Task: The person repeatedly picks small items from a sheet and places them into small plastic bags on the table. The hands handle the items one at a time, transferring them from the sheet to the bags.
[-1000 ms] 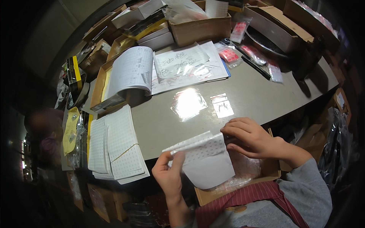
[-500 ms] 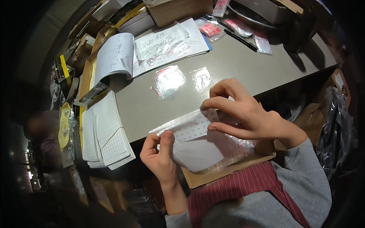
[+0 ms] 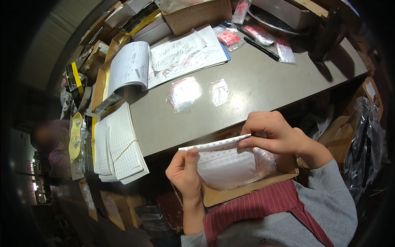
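Note:
A white label sheet (image 3: 226, 166) printed with rows of small black marks hangs above an open cardboard box (image 3: 251, 188) at my lap. Its upper edge is folded over. My left hand (image 3: 184, 173) pinches the left end of that fold, thumb on top. At the other end, my right hand (image 3: 273, 131) grips it between thumb and bent fingers. Clear plastic bags (image 3: 266, 161) show in the box beside the sheet, which hides part of the contents. Beyond my hands, on the table, lie a pile of small zip bags (image 3: 183, 94) and a smaller group of clear bags (image 3: 219, 91).
A banded stack of label sheets (image 3: 121, 148) lies at the table's left. Behind it are an open notebook (image 3: 129, 64) and handwritten papers (image 3: 179, 49). Black pens (image 3: 261, 48) and red-and-clear packets (image 3: 230, 38) lie farther back. A person (image 3: 59, 144) is at far left.
My right hand has come down and toward me, closing on the sheet's right end. The sheet's upper edge is now folded straighter and sits lower. My left hand has shifted slightly right.

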The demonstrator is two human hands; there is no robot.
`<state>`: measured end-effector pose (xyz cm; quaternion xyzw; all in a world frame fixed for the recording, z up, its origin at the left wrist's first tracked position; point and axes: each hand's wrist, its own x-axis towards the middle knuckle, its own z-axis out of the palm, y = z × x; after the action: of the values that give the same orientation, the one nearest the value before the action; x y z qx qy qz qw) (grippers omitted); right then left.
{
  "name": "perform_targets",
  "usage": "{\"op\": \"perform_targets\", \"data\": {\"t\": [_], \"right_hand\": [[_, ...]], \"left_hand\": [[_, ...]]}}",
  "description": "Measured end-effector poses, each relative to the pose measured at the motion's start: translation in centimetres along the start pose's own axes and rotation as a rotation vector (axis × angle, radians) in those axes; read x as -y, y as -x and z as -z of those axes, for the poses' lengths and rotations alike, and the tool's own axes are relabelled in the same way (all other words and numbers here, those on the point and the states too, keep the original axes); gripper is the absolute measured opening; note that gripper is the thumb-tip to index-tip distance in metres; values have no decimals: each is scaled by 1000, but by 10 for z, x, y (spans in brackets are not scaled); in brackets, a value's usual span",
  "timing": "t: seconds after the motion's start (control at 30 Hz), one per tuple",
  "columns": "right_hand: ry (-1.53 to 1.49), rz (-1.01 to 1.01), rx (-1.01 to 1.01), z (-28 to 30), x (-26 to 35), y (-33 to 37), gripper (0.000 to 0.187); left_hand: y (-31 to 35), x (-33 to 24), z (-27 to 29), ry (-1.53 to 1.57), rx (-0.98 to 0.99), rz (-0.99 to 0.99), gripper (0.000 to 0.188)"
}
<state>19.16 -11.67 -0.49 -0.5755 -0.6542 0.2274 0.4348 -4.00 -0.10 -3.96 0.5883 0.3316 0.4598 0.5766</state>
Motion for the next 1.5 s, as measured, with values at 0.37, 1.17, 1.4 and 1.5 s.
{"op": "perform_targets", "data": {"t": [0.37, 1.17, 1.4, 1.5], "right_hand": [[158, 59, 1, 9, -19, -4, 32], [611, 314, -47, 18, -112, -193, 30], [587, 449, -164, 26, -87, -155, 30], [-12, 48, -127, 47, -52, -125, 38]], "left_hand": [[-3, -11, -7, -84, 54, 38, 14], [-30, 3, 23, -160, 22, 115, 17], [-27, 14, 30, -220, 72, 43, 15], [-26, 13, 27, -185, 67, 61, 15]]}}
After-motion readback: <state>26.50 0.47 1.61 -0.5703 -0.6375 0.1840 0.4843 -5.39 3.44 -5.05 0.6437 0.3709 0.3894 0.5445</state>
